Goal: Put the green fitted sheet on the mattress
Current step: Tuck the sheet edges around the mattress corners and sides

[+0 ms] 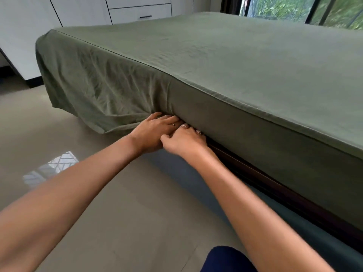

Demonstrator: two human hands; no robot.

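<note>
The green fitted sheet (235,61) covers the whole top of the mattress and hangs down its near side. To the right of my hands the sheet lies tight against the mattress side; to the left it hangs loose and wrinkled (98,91) almost to the floor. My left hand (155,132) and my right hand (186,141) sit side by side at the mattress's lower edge, fingertips pushed in under the sheet's hem where the mattress meets the dark bed frame (275,185). The fingertips are hidden.
A glossy tiled floor (98,203) stretches in front of the bed. White cabinets with drawers (137,10) stand behind it. A window with dark frames (314,10) is at the far right. My knee in dark blue cloth (225,260) is at the bottom.
</note>
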